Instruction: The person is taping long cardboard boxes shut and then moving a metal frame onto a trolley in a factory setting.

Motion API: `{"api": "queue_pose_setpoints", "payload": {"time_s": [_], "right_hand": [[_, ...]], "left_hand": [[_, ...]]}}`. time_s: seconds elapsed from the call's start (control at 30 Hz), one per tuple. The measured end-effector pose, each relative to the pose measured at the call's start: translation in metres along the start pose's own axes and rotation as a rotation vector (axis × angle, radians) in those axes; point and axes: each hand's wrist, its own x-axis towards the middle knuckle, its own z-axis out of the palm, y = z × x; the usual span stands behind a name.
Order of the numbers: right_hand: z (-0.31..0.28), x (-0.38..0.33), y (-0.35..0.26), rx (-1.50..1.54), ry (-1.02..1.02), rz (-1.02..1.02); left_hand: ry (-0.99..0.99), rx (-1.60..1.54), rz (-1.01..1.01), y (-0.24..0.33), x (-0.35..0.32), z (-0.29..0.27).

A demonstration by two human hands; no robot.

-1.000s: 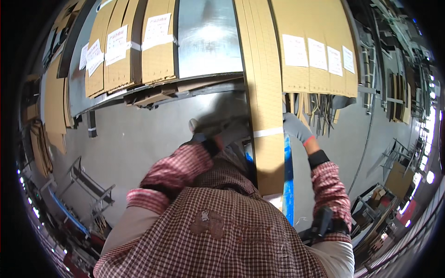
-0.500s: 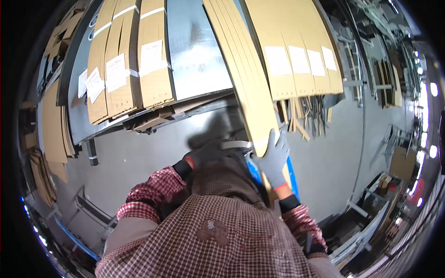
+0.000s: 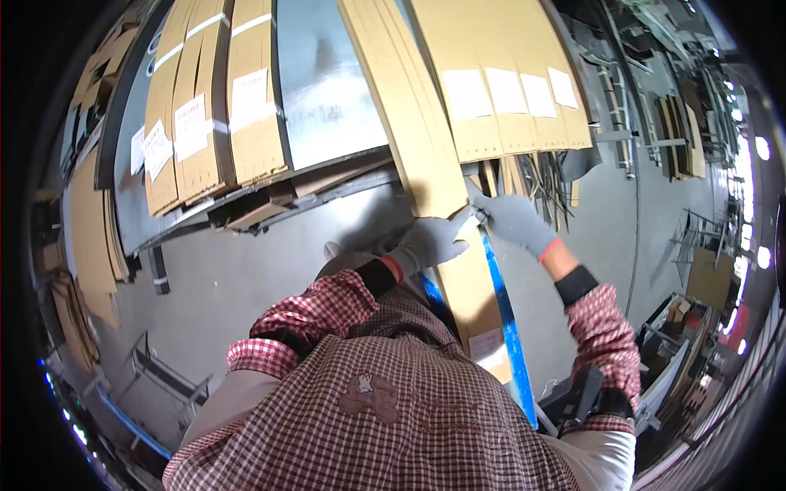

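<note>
Two gloved hands clamped on long flat cardboard bundle (image 3: 434, 164): left hand (image 3: 430, 241) gripping its near edge, right hand (image 3: 514, 219) on opposite edge. Bundle leans up away from hands, foot near blue rail (image 3: 503, 319). Best keep grips level, avoid twisting. Labelled cardboard stacks (image 3: 205, 114) left, beyond hands.
</note>
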Motion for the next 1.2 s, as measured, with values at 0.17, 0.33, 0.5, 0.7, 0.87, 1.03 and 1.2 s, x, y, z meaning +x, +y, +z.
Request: {"api": "queue_pose_setpoints", "payload": {"time_s": [0.17, 0.33, 0.5, 0.7, 0.87, 1.03, 1.2], "right_hand": [[0.069, 0.040, 0.074, -0.032, -0.170, -0.226], [0.122, 0.070, 0.108, -0.526, -0.399, 0.101], [0.099, 0.046, 0.067, 0.451, 0.291, 0.005], [0.021, -0.033, 0.037, -0.028, -0.149, -0.095], [-0.048, -0.033, -0.089, 0.533, -0.213, -0.440], [-0.034, -0.020, -0.026, 0.836, -0.185, -0.361], [0.071, 0.028, 0.043, 0.444, -0.059, -0.159]], "left_hand": [[-0.060, 0.134, -0.056, 0.009, -0.001, 0.003], [0.347, -0.030, -0.120, -0.022, 0.010, -0.036], [0.550, -0.344, -0.258, -0.073, 0.009, -0.015], [0.196, -0.281, -0.323, 0.008, -0.068, -0.008], [-0.043, -0.679, -0.176, 0.048, -0.072, -0.100], [-0.022, -0.842, -0.311, 0.026, -0.104, -0.091], [0.117, -0.357, -0.276, -0.062, -0.069, 0.011]]}}
